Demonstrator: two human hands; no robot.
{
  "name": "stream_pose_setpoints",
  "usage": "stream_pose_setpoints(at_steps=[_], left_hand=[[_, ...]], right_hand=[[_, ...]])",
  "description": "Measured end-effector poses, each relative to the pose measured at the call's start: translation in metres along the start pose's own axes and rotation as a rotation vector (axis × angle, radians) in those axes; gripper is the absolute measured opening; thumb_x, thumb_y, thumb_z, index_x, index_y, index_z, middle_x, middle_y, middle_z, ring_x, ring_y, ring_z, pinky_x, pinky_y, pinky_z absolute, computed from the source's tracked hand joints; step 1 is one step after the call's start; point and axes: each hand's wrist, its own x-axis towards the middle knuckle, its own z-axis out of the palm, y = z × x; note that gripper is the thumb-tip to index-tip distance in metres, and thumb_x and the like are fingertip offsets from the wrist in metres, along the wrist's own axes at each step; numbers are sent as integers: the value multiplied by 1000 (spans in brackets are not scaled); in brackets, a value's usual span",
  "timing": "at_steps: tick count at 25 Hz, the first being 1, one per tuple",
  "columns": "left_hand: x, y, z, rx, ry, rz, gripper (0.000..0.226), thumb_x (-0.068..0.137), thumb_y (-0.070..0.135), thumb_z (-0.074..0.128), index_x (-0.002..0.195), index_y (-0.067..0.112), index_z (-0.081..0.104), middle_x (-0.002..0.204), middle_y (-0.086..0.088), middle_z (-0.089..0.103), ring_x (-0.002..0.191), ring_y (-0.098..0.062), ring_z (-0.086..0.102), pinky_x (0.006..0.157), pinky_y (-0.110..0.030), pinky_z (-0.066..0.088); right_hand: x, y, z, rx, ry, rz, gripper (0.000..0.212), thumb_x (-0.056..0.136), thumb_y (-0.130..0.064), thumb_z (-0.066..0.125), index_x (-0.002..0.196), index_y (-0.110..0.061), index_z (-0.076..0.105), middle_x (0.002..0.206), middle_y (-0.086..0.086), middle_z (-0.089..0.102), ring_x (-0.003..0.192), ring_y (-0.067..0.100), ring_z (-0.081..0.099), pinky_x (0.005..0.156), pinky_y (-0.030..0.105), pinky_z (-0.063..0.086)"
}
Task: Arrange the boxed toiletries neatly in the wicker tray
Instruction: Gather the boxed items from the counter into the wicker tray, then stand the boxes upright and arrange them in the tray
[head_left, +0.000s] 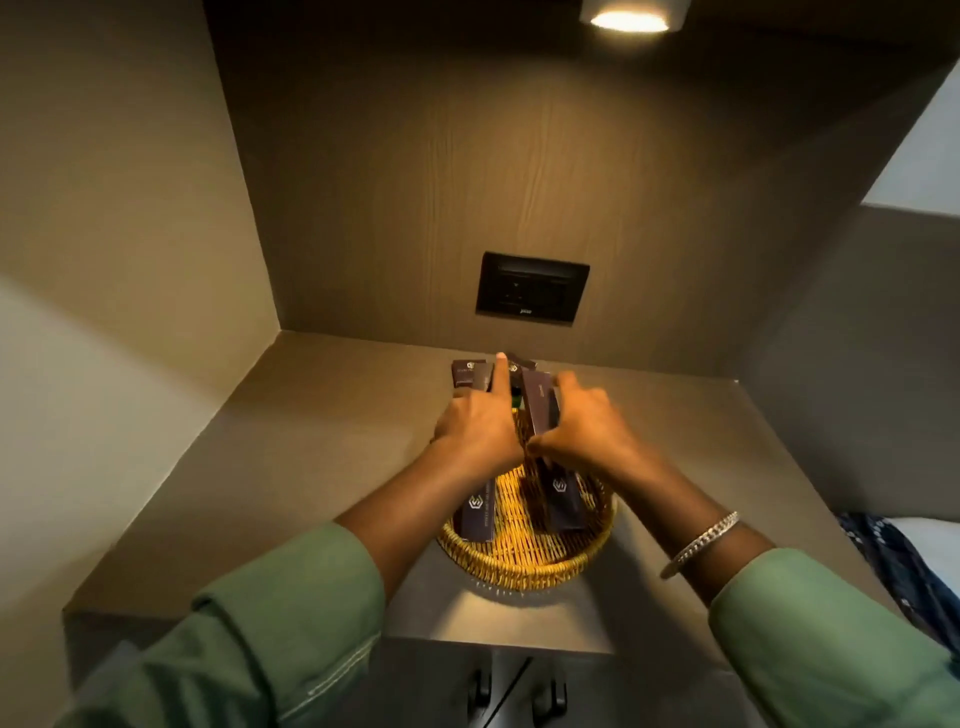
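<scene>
A round yellow wicker tray (524, 564) sits on the brown counter. Two dark purple boxes lie flat in it, one at the left (475, 512) and one at the right (566, 499). My right hand (584, 431) grips a tall dark box (540, 408) that stands upright at the tray's far side. My left hand (478, 418) is beside it, forefinger stretched up along the boxes, the other fingers curled. More dark boxes (470, 375) stand upright behind my hands. What the left hand's curled fingers touch is hidden.
The counter (291, 467) lies in a wood-panelled niche with walls at the left and back. A black socket plate (532, 288) is on the back wall. A ceiling lamp (628, 21) shines above. Cabinet doors with dark handles (519, 691) are below the counter edge.
</scene>
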Motion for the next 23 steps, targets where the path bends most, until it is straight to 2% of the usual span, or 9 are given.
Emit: stream_pose_setpoints(at_steps=[2, 6, 9, 11, 14, 17, 18, 20, 23], left_hand=[[1, 1, 8, 63, -54, -38, 118, 70, 29, 79, 148, 33, -9, 127, -26, 43, 104, -38, 53, 83, -53, 53], [4, 0, 10, 223, -54, -14, 107, 73, 25, 77, 150, 22, 3, 125, -24, 47, 104, -34, 54, 75, -42, 54], [6, 0, 2, 439, -16, 67, 82, 78, 31, 73, 142, 7, 28, 104, -13, 58, 85, -26, 58, 61, -36, 51], [9, -3, -4, 543, 26, 105, 73, 78, 43, 69, 134, 8, 38, 93, -8, 56, 75, -23, 56, 57, -36, 49], [15, -18, -9, 451, 49, 81, 94, 72, 60, 66, 143, 17, 21, 111, -12, 57, 88, -27, 57, 67, -40, 51], [18, -33, -9, 336, 63, 58, 104, 67, 64, 66, 145, 20, 13, 132, -17, 49, 114, -34, 49, 88, -49, 43], [18, -36, -8, 320, 63, 43, 106, 66, 65, 66, 146, 21, 12, 135, -17, 46, 118, -35, 46, 92, -51, 40], [26, -34, -11, 289, 123, 3, 105, 66, 69, 63, 145, 23, 12, 141, -17, 40, 125, -36, 40, 97, -54, 36], [70, -25, -27, 125, 299, 25, 81, 75, 55, 63, 140, 18, 29, 140, -14, 43, 125, -33, 41, 97, -51, 39]], right_hand=[[-8, 0, 16, -116, 24, 47, 76, 70, -26, 84, 132, -17, 40, 111, 10, 62, 91, 22, 58, 72, 34, 56], [-15, -3, 24, -168, 92, 100, 72, 71, -22, 84, 129, -15, 41, 109, 11, 63, 94, 28, 62, 70, 36, 56], [-18, -5, 23, -178, 111, 109, 70, 73, -24, 83, 129, -13, 43, 112, 12, 64, 99, 29, 63, 69, 34, 53], [-20, -3, 23, -192, 110, 103, 67, 73, -29, 83, 126, -11, 47, 110, 11, 65, 97, 28, 64, 67, 33, 52], [-13, 7, 9, -161, 186, 46, 58, 71, -39, 82, 115, -14, 54, 97, 6, 64, 88, 24, 64, 62, 31, 53], [33, 17, -21, -30, 337, -71, 44, 77, -32, 78, 114, -17, 58, 97, 5, 65, 88, 23, 64, 72, 37, 58], [53, 19, -30, 1, 326, -124, 41, 80, -27, 76, 115, -18, 59, 97, 2, 64, 88, 20, 63, 71, 33, 57], [98, 19, -34, 11, 201, -227, 39, 84, -18, 72, 120, -18, 59, 101, 1, 63, 92, 17, 63, 72, 26, 51], [154, 11, -23, -88, -115, -357, 46, 83, -9, 71, 126, -14, 56, 123, 9, 61, 112, 24, 60, 86, 27, 50]])
